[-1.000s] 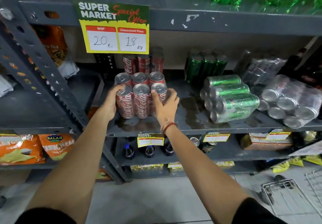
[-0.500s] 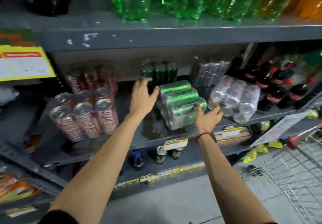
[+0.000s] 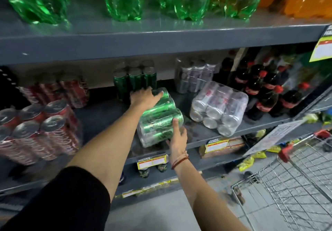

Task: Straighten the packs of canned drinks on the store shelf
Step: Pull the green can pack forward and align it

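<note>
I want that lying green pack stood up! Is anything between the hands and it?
Nothing visible. The left hand rests on top of the green pack, and the fingers of the right hand press its near end.

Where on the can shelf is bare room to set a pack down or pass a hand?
Widest bare patch: shelf between the upright red pack and the tipped green pack. Only a narrow gap separates that from the tipped silver pack, with the right hand at its front. Cola bottles crowd the silver pack's right.
</note>
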`<state>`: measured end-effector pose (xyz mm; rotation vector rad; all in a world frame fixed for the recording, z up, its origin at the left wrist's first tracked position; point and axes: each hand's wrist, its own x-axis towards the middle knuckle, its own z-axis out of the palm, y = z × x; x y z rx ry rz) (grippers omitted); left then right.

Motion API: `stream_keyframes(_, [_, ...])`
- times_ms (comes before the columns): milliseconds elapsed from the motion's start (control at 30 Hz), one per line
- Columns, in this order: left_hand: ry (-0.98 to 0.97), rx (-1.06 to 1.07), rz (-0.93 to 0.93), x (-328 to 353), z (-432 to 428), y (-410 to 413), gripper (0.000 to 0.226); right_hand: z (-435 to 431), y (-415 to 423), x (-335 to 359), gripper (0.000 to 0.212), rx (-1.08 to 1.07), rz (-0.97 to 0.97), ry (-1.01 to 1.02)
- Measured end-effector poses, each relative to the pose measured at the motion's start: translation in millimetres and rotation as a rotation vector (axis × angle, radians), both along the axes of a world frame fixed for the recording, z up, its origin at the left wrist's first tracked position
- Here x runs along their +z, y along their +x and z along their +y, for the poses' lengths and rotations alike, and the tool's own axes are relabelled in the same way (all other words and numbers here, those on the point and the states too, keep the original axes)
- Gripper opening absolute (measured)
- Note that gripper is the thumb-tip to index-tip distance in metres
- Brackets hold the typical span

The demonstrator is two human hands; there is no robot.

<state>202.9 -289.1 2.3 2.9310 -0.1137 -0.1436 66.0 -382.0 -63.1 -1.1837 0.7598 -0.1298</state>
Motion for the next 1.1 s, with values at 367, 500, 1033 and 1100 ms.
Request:
stream_keyframes(367, [-1.034, 0.322, -0.105, -22.8, 25.4, -21.6, 0.098, -20.4, 8.4, 39.5, 0.061, 0.211, -0.369, -0.536])
stream_keyframes(500, [-1.161, 0.347, -0.144, -49.9, 34.1, -30.1, 0.095, -20.1, -0.6, 32.7, 0.068, 0.296, -0.459, -0.712])
stream_keyframes(1033, [-1.488, 0.613, -0.366, -49.5, -17.3, -168.6, 0.057, -26.4, 15.9, 33.0, 0.047, 0.503, -0.449, -0.388])
stream_keyframes(1100, [-1.58, 0.555, -0.334, -45.7, -39.4, -175.1, 0.069, -21.3, 14.5, 32.2, 0.037, 0.497, -0.431, -0.364])
